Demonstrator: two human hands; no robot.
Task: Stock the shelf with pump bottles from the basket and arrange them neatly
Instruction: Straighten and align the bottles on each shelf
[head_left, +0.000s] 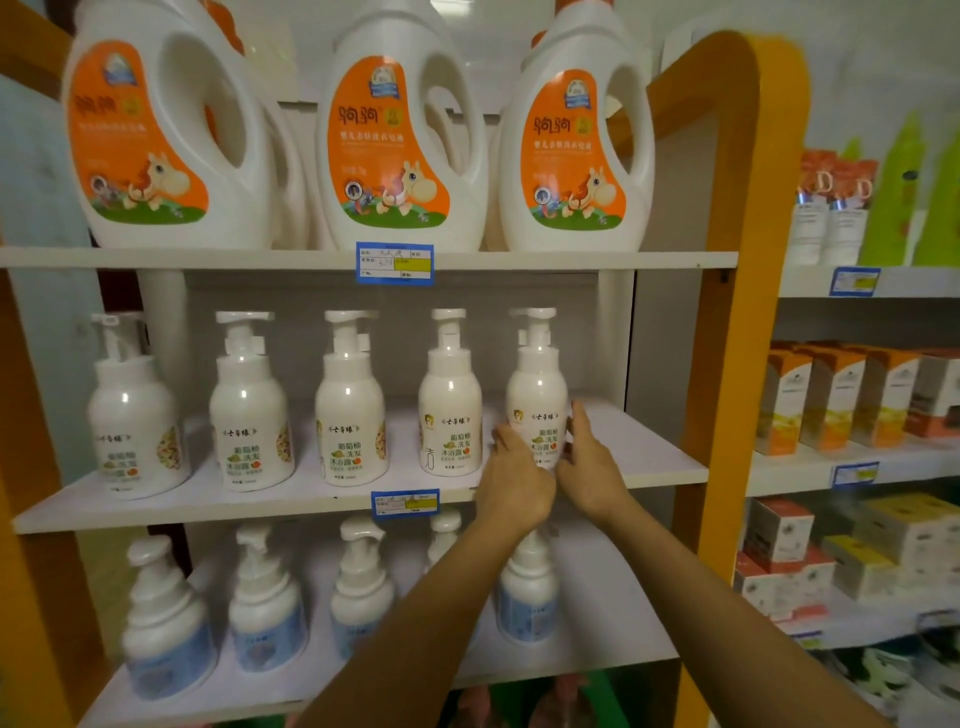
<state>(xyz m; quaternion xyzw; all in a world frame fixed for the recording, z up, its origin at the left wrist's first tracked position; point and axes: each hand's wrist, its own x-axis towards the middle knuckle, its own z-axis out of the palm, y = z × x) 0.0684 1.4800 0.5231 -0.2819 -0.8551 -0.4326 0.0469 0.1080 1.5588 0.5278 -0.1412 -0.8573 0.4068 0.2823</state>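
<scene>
Several white pump bottles stand in a row on the middle shelf (660, 462). The rightmost pump bottle (537, 395) is upright, label facing me. My left hand (514, 480) touches its lower left side and my right hand (589, 462) touches its lower right side, fingers fairly straight along the bottle. The neighbouring pump bottle (449, 400) stands just to its left. No basket is in view.
Large white detergent jugs (405, 140) with orange labels fill the top shelf. Blue-labelled pump bottles (265, 608) stand on the lower shelf. An orange upright (737, 260) borders the shelf on the right; beyond it are boxed goods (836, 400).
</scene>
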